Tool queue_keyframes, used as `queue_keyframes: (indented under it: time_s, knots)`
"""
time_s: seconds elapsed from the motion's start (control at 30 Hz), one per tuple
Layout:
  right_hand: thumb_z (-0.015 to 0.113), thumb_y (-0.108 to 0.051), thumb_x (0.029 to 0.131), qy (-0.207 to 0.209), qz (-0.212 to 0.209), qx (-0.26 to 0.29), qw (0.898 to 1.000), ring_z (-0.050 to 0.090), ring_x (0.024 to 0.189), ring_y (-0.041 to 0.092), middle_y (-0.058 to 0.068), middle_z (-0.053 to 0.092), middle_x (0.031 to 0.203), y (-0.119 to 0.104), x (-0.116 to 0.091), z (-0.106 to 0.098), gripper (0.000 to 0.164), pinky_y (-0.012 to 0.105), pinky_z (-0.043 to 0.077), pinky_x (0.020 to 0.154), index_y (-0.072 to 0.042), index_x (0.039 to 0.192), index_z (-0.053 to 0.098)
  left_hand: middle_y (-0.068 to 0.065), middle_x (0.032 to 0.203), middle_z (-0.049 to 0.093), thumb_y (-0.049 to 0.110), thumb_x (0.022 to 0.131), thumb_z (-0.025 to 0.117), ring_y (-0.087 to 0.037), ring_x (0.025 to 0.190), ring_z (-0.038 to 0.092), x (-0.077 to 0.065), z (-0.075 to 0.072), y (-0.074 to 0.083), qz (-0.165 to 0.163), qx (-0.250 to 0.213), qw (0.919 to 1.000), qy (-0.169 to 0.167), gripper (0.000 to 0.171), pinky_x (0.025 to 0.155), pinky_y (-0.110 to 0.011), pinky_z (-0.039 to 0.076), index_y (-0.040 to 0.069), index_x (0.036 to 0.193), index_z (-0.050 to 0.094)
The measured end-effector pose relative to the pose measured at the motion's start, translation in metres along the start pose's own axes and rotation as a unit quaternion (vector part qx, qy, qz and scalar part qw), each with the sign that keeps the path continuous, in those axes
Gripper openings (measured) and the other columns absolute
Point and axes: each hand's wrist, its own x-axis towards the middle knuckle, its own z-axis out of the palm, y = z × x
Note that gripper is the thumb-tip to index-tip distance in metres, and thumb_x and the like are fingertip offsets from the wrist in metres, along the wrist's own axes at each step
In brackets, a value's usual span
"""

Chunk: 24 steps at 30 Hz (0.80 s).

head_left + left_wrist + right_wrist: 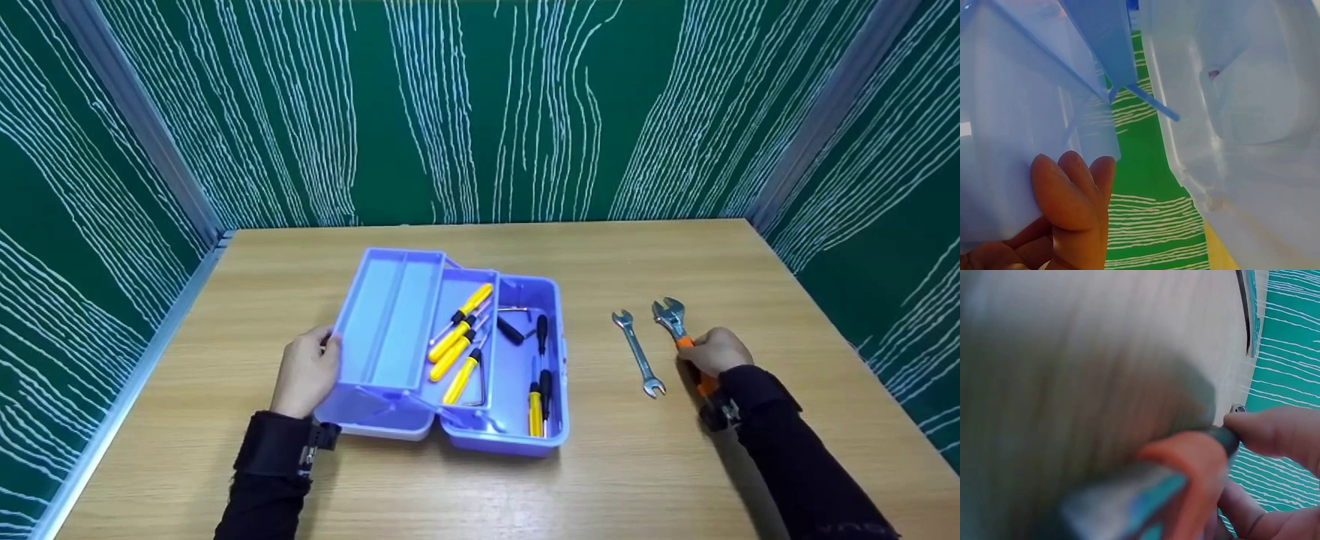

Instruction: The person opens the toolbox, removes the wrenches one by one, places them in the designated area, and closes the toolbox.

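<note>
A purple plastic toolbox (pixel 561 360) stands unfolded on the table. My left hand (pixel 306 371) grips the outer edge of its left upper tray (pixel 386 315); in the left wrist view, thumb and fingers pinch the thin plastic wall (pixel 999 169). Over on the right, my right hand (pixel 718 351) holds an adjustable wrench (pixel 671 319) by its orange and black handle. Its metal head points away from me, close over the table. The right wrist view has the orange handle (pixel 1199 461) blurred, with thumb and fingers around its dark part. Beside it lies a double open-end wrench (pixel 638 354).
Several yellow screwdrivers (pixel 448 358) and a hex key (pixel 482 382) lie in the toolbox's middle tray. Its right compartment holds black-handled screwdrivers (pixel 546 390), a yellow one (pixel 535 411) and a short black piece (pixel 510 331). Green walls (pixel 487 112) with white lines surround the wooden table (pixel 600 487).
</note>
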Motion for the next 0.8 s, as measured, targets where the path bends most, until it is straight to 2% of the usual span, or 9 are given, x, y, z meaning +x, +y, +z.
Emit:
queue_keyframes:
  time_s: [0.1,0.2,0.3,0.43,0.63,0.8]
  knots:
    - [0.057,-0.022,0.092,0.018,-0.015,-0.003,1.000,0.058,0.081,0.026,0.018,0.063,0.097,-0.005,-0.005,-0.001,0.040,0.030,0.047,0.063,0.011,0.115,0.056,-0.026,0.106,0.069,0.010,0.101,0.044,-0.032,0.087,0.066,0.000,0.001,0.000,0.005,0.005,1.0000,0.006,0.035,0.075,-0.041,0.054,-0.010,0.125,0.060]
    - [0.054,-0.028,0.095,0.043,-0.056,-0.004,0.998,0.056,0.106,0.042,0.034,0.051,0.127,-0.017,-0.013,-0.001,0.060,0.043,0.051,0.080,0.013,0.137,0.040,-0.027,0.110,0.068,0.009,0.100,0.045,-0.035,0.097,0.067,-0.001,0.001,0.000,0.012,0.008,0.9998,0.013,0.034,0.084,-0.047,0.054,-0.011,0.124,0.060]
    - [0.051,-0.032,0.098,0.053,-0.109,0.009,0.993,0.042,0.127,0.052,0.040,0.036,0.142,-0.033,-0.019,0.001,0.069,0.057,0.042,0.101,0.014,0.145,0.030,-0.028,0.111,0.068,0.010,0.101,0.044,-0.034,0.092,0.066,-0.001,0.001,0.001,0.005,0.002,1.0000,0.005,0.035,0.078,-0.043,0.055,-0.010,0.126,0.059]
    - [0.049,-0.034,0.100,0.048,-0.170,0.053,0.983,0.033,0.135,0.053,0.040,0.032,0.147,-0.059,-0.029,0.010,0.072,0.060,0.032,0.111,0.013,0.149,0.023,-0.027,0.108,0.068,0.011,0.101,0.043,-0.026,0.080,0.064,0.000,0.001,0.000,0.000,-0.002,1.0000,-0.002,0.036,0.066,-0.031,0.051,-0.010,0.128,0.058]
    - [0.051,-0.031,0.101,0.030,-0.232,0.107,0.966,0.042,0.131,0.050,0.037,0.039,0.143,-0.096,-0.044,0.036,0.069,0.056,0.037,0.109,0.010,0.149,0.025,-0.023,0.098,0.068,0.011,0.102,0.043,-0.017,0.066,0.056,0.000,0.000,0.000,-0.009,-0.011,0.9999,-0.007,0.037,0.057,-0.027,0.047,-0.009,0.129,0.057]
    - [0.054,-0.032,0.100,0.002,-0.251,0.125,0.960,0.048,0.127,0.047,0.034,0.045,0.141,-0.117,-0.051,0.067,0.069,0.055,0.041,0.107,0.009,0.148,0.028,-0.025,0.104,0.068,0.012,0.102,0.043,-0.023,0.076,0.062,0.000,0.000,-0.001,-0.014,-0.012,0.9998,-0.010,0.037,0.063,-0.028,0.050,-0.008,0.130,0.056]
